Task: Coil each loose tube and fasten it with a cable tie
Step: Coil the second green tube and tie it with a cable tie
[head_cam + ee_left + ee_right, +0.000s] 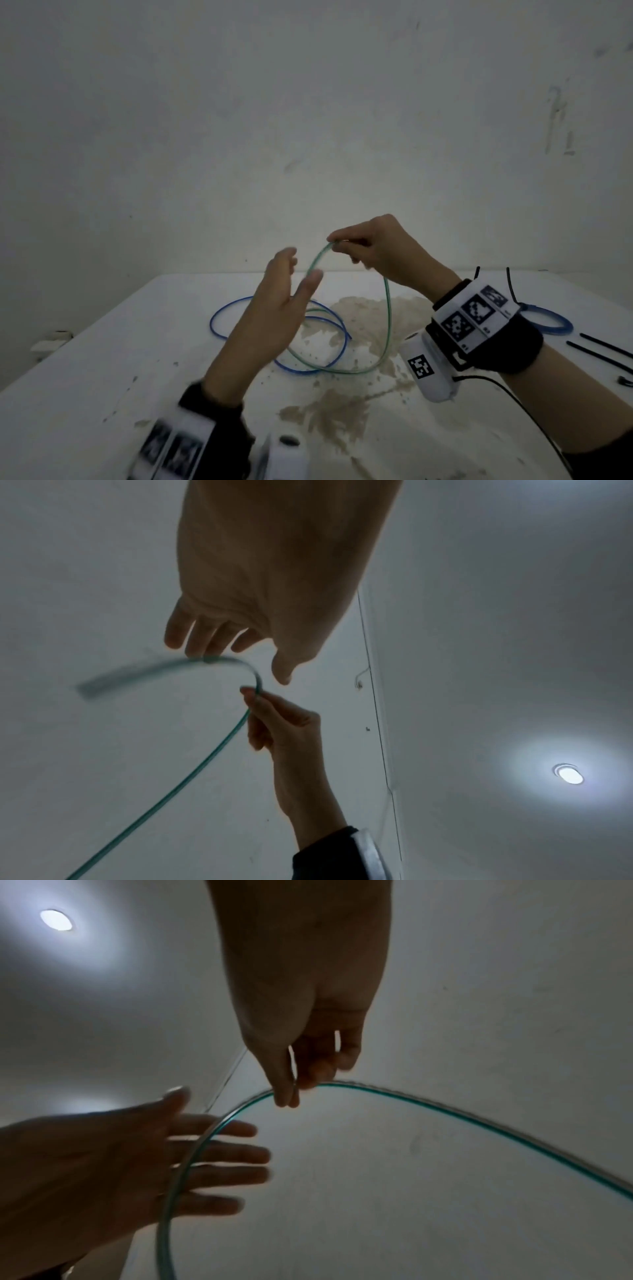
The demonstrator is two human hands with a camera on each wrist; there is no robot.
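Two hands up over the worktop: right hand point(380, 251) pinches the thin translucent green plastic tube point(387, 308) between thumb and fingertips near the top of its arc; left hand point(274, 308) is spread, fingers straight and apart, just beside the tube's falling side, holding nothing. Contact with the tube can't be told, it's blurred. From the pinch the green tube hangs in a big springy loop down to the stained white worktop point(102, 394), crossing a loose blue tube point(222, 308) lying there. Looks light, smooth, slippery, with shape memory, so it'll likely spring open unless the crossing strands are gripped together. Best hold: where loops overlap. Coiled blue tube point(551, 320) and black cable ties point(599, 356) sit far right.
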